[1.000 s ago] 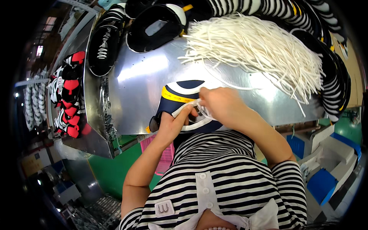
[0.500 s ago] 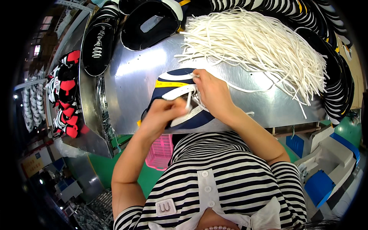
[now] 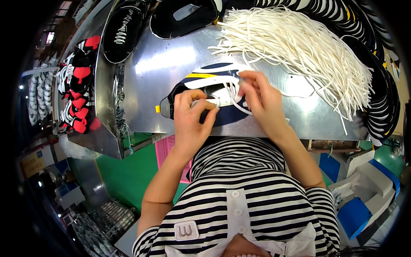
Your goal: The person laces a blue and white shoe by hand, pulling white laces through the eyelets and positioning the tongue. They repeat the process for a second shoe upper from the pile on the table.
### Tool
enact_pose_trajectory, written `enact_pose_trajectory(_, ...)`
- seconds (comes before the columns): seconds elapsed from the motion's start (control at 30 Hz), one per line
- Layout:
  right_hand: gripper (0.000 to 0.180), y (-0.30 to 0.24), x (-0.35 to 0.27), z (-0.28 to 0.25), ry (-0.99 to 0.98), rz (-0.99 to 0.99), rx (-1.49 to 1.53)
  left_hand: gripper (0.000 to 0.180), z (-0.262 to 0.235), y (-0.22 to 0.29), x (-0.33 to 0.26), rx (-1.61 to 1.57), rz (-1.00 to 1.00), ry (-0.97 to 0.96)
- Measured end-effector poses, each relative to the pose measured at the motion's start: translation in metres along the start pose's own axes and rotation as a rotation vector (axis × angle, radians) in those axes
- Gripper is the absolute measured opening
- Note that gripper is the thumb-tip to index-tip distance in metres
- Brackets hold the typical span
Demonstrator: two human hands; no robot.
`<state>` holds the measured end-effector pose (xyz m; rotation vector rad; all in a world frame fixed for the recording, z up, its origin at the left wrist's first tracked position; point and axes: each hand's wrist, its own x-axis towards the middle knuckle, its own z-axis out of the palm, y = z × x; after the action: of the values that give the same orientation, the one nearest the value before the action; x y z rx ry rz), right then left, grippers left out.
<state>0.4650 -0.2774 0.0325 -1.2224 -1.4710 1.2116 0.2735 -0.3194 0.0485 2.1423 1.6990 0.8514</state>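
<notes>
A navy shoe upper with white and yellow stripes lies on the metal table, its opening to the left and its yellow tab at the far left end. White shoelace loops across its eyelet gap. My left hand bends over the near side of the opening, thumb and forefinger pinching the upper's white eyelet edge; the exact fingertip contact is partly hidden. My right hand is at the toe side, thumb and fingers drawn together around a strand of lace, slightly blurred.
A big pile of loose white laces lies at the back right. Black uppers stand at the back left, with stacked uppers along the right edge. Red, black and white pieces hang left of the table. A pink basket sits below.
The shoe upper now lies flatter, with its opening showing. My left hand has moved from the lacing to the near edge; my right hand has shifted right. The whole view has shifted slightly.
</notes>
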Motion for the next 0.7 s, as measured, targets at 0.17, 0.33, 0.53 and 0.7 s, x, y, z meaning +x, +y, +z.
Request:
enact_pose_trajectory(0.17,0.02,-0.001,-0.036,0.002,-0.196,-0.022,-0.115,0.026,0.003,-0.007,0.009,-0.031,-0.117,-0.03)
enact_pose_trajectory(0.33,0.019,0.001,-0.026,0.007,-0.222,-0.013,-0.233,0.029,0.002,-0.017,0.015,-0.073,-0.206,-0.126)
enact_pose_trajectory(0.53,0.02,0.004,-0.018,0.01,-0.254,0.032,-0.316,0.02,0.0,-0.017,0.017,-0.226,-0.314,-0.189)
enact_pose_trajectory(0.7,0.021,0.012,-0.017,0.023,-0.204,0.01,-0.374,0.019,0.007,-0.017,0.011,-0.204,-0.078,-0.143)
